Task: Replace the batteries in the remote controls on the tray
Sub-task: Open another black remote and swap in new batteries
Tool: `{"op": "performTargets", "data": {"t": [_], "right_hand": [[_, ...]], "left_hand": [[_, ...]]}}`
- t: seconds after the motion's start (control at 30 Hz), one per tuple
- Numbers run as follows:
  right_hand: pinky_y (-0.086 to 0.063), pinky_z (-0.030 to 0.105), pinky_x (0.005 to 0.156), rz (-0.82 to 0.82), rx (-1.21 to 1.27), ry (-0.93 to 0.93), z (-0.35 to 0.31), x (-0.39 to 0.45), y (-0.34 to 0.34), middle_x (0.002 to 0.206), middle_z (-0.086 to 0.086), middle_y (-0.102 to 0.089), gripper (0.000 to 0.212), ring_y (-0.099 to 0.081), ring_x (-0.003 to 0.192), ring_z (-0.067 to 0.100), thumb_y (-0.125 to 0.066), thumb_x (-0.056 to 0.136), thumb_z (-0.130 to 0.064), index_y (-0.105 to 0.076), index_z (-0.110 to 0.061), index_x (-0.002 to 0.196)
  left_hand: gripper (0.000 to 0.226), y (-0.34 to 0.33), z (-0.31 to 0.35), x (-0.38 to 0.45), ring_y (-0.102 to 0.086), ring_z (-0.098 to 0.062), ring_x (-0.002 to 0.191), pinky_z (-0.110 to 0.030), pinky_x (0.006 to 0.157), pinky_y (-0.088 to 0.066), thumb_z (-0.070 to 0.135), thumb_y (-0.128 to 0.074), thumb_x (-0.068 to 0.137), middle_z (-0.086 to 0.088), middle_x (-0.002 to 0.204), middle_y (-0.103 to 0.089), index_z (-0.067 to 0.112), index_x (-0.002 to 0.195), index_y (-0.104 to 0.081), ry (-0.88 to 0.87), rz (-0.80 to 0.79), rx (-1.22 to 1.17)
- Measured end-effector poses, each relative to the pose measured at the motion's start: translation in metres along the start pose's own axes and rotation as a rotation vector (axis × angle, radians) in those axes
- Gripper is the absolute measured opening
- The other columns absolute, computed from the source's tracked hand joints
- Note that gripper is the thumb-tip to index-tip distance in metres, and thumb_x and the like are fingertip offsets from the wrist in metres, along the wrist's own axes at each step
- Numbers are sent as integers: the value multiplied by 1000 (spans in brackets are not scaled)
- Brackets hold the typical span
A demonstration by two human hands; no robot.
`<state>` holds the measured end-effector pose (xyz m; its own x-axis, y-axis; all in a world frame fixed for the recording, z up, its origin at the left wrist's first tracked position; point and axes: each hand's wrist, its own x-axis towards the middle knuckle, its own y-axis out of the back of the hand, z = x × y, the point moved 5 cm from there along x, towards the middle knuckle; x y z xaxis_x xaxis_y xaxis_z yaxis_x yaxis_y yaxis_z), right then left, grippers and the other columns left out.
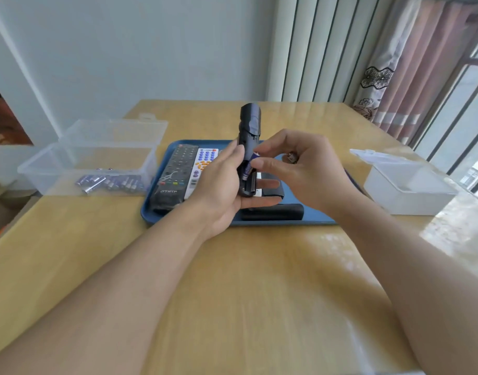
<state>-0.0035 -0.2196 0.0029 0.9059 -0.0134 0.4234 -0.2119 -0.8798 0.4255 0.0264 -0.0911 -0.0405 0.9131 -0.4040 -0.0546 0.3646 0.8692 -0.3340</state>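
My left hand [218, 185] grips a black remote [249, 125] upright over the blue tray [162, 212], its back with the open battery bay turned to my right hand. My right hand [302, 169] pinches a purple battery [249, 166] at the bay with thumb and forefinger, and a second battery [292, 157] is tucked among its curled fingers. On the tray lie a long black remote [175, 171], a white remote with coloured buttons [204, 163] and another black remote [273, 211] near the front edge.
A clear plastic box [91, 163] with several purple batteries stands left of the tray, lid open. A white plastic box [405, 188] with its lid open stands at the right. The wooden table [232, 293] reaches the wall and a curtained window at the right.
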Motion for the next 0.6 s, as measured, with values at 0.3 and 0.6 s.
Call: {"op": "performTargets", "data": {"t": [0.3, 0.6], "right_hand": [[-36, 3, 46, -54, -1, -84, -1, -2, 0, 78, 7, -54, 13, -53, 40, -4, -78, 85, -8, -76, -5, 97], [-36, 3, 46, -46, 28, -96, -2, -1, 4, 70, 2, -56, 16, -50, 39, -2, -82, 80, -6, -76, -1, 95]], "left_hand": [[50, -2, -9, 5, -62, -41, 124, -60, 95, -55, 34, -29, 112, -22, 130, -65, 2, 136, -58, 81, -83, -132], [35, -2, -6, 5, -68, -33, 118, -45, 83, -61, 25, -37, 111, -11, 131, -68, 9, 135, -59, 25, -69, -70]]}}
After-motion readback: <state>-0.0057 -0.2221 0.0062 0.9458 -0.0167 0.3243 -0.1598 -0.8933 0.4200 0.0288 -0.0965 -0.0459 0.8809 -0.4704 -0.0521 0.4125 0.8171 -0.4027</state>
